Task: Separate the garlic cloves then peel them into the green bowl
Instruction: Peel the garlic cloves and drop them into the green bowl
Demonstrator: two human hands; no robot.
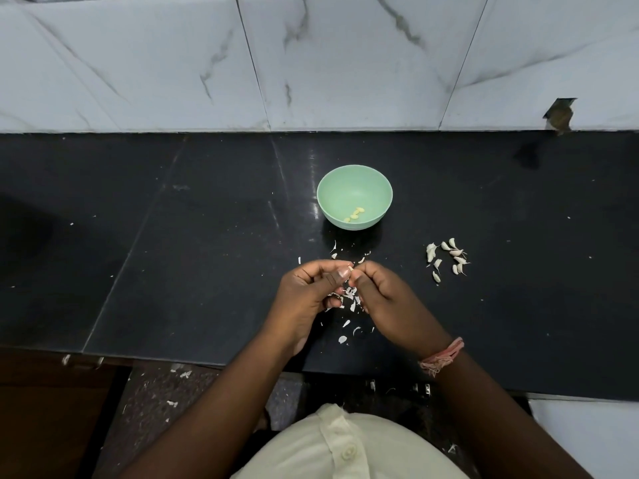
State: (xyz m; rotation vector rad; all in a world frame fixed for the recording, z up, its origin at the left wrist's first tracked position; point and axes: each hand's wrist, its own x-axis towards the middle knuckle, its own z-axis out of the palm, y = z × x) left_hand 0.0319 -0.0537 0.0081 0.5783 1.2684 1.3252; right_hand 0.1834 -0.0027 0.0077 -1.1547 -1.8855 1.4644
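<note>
- Nearest the camera, at six o'clock, a pale buttoned shirt (345, 447) filled the bottom edge, with both forearms reaching up from it toward the middle of the frame.
- A pink thread band (442, 357) circled the right wrist, at about four o'clock from the hands.
- Scraps of white garlic peel (347, 323) lay scattered on the black counter (173, 271) beneath and between the hands, with a few more on the floor below the counter's edge.
- The left hand (307, 299) sat just left of centre, fingers curled inward, thumb pressed up against its fingertips.
- The right hand (383, 299) met it at the fingertips, fingers likewise curled and drawn together.
- Between the two thumbs a small garlic clove (350, 269) appeared to be pinched; it was mostly hidden, so which hand bore more of the grip could not be told.
- At three o'clock from the hands, well apart, a loose cluster of unpeeled cloves (446, 257) rested on the counter.
- At twelve o'clock beyond the hands stood the green bowl (354, 178), holding a few yellowish peeled cloves (355, 214) near its front wall.
- Farthest off, a white marble-veined wall (311, 63) rose behind the counter.
</note>
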